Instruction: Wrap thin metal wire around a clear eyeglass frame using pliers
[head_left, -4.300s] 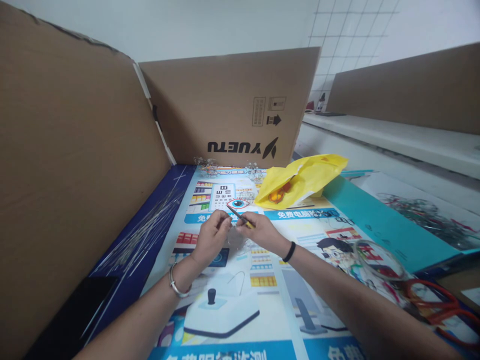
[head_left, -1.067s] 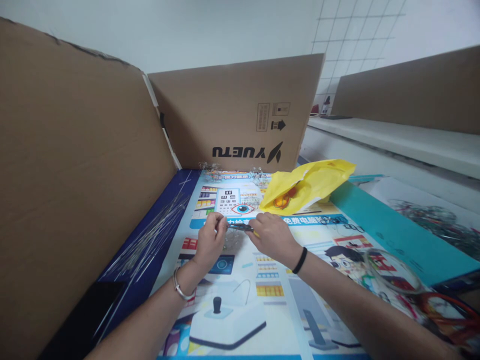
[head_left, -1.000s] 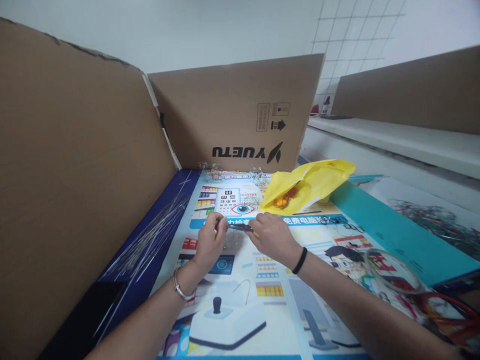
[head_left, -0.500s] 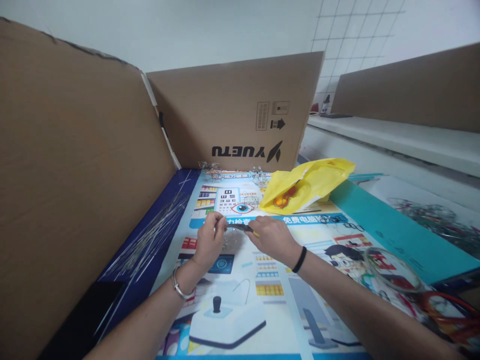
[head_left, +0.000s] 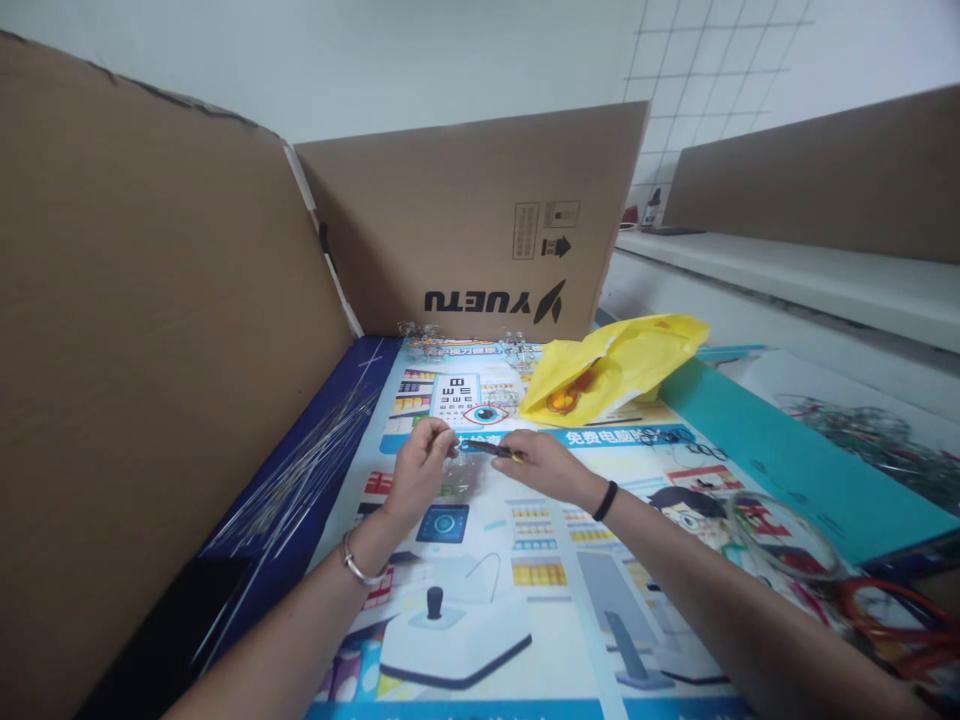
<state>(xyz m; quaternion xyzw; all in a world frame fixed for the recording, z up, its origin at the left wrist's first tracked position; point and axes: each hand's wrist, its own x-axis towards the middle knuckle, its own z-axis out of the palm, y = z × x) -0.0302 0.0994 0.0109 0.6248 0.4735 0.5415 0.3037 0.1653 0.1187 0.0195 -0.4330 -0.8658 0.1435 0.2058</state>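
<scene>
My right hand [head_left: 553, 466] is closed around pliers [head_left: 489, 449] with dark jaws and a bit of yellow at the handle. The jaws point left, toward the fingertips of my left hand [head_left: 421, 468]. Those fingers are pinched together on a thin wire [head_left: 459, 458], which is small and hard to make out. Fine loops seem to hang below the fingertips, just over the printed sheet [head_left: 480, 545]. The pliers' tips sit close to the wire; I cannot tell whether they touch it.
Left lie thin straight wires [head_left: 304, 465] and a black flat object [head_left: 169, 630]. Wire tangles [head_left: 420, 338] sit by the rear cardboard panel [head_left: 465, 220]. A yellow bag [head_left: 637, 365] holds something orange. Rightward are dark rings [head_left: 701, 450], a wire coil [head_left: 787, 535] and orange coils [head_left: 900, 620].
The pliers have drawn slightly right, away from my left fingers, and their handle shows more in my right hand. My left hand has moved slightly left and up.
</scene>
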